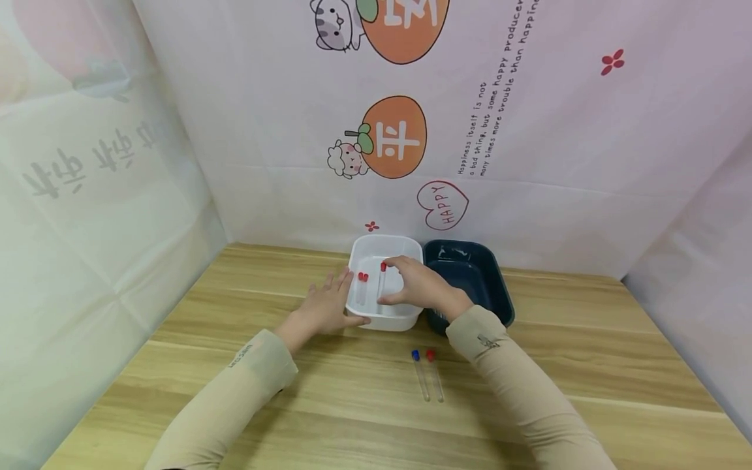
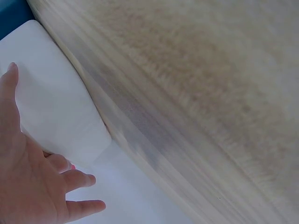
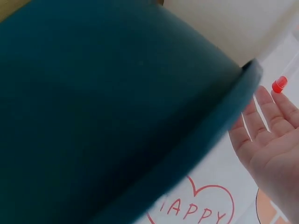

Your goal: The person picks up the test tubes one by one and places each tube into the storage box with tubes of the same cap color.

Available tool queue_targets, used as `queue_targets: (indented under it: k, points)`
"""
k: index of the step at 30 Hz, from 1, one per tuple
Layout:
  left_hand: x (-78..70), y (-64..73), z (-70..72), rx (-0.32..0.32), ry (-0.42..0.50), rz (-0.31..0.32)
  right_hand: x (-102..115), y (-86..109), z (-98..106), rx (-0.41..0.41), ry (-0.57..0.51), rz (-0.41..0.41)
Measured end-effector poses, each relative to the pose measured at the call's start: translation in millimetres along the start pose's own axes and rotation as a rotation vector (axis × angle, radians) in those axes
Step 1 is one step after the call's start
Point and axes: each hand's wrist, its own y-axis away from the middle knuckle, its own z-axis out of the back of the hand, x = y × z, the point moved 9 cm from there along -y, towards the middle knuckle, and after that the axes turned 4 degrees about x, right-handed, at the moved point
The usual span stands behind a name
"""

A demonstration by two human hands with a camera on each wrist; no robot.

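Observation:
My right hand is over the white basin. It pinches a red-capped test tube lengthwise, index finger at the cap and thumb at the bottom end. In the right wrist view the red cap meets the fingertips. To the left of it, other red-capped tubes lie together inside the basin. My left hand rests against the basin's left side, its fingers spread and fairly straight. Its thumb lies along the outer wall in the left wrist view.
A dark blue basin stands against the white one's right side, under my right wrist. On the wooden table in front lie a blue-capped tube and a red-capped one, side by side. A printed cloth hangs behind.

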Motion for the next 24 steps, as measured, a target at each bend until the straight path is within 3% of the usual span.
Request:
queue_targets:
  k: [15, 24]
  points:
    - [0.5, 0.4, 1.6, -0.001, -0.001, 0.008, 6.9, -21.0, -8.4, 0.022, -0.05, 0.071]
    - [-1.9, 1.2, 1.9, 0.002, -0.02, 0.002, -3.0, -30.0, -16.2, 0.034, -0.138, 0.041]
